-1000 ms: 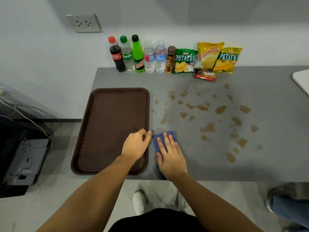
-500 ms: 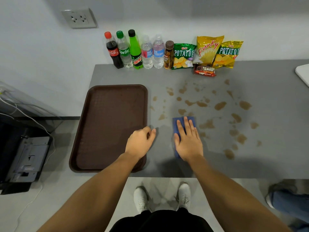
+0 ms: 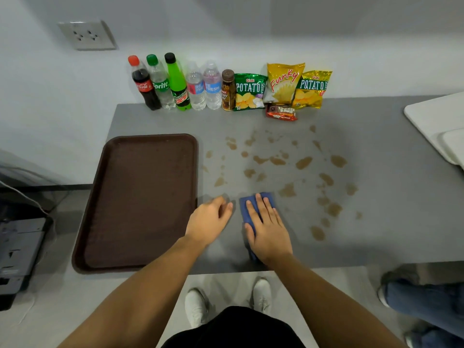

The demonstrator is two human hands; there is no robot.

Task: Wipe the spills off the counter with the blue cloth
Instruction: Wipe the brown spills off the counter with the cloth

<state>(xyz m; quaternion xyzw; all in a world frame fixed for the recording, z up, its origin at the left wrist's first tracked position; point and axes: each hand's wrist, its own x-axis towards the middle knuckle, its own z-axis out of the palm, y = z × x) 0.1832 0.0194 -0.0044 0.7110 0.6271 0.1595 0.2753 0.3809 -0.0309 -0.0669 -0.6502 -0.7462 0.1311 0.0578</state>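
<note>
A folded blue cloth [image 3: 247, 209] lies flat on the grey counter [image 3: 376, 234], near its front edge. My right hand [image 3: 267, 229] presses down on the cloth with fingers spread, covering most of it. Brown spills [image 3: 303, 162] are scattered over the counter beyond and to the right of the cloth; the nearest blotch [image 3: 287, 190] sits just past my fingertips. My left hand [image 3: 209, 219] rests on the counter beside the cloth, fingers loosely curled, holding nothing.
A brown tray [image 3: 140, 197] lies left of my hands. Several drink bottles [image 3: 175, 84] and snack bags [image 3: 283, 84] line the back wall. White boards [image 3: 437, 121] sit at the right edge. Another person's leg [image 3: 426, 305] stands at the lower right.
My right hand slid the cloth right and forward into the spills, then pulled it back toward the front edge. The left hand stayed beside the tray.
</note>
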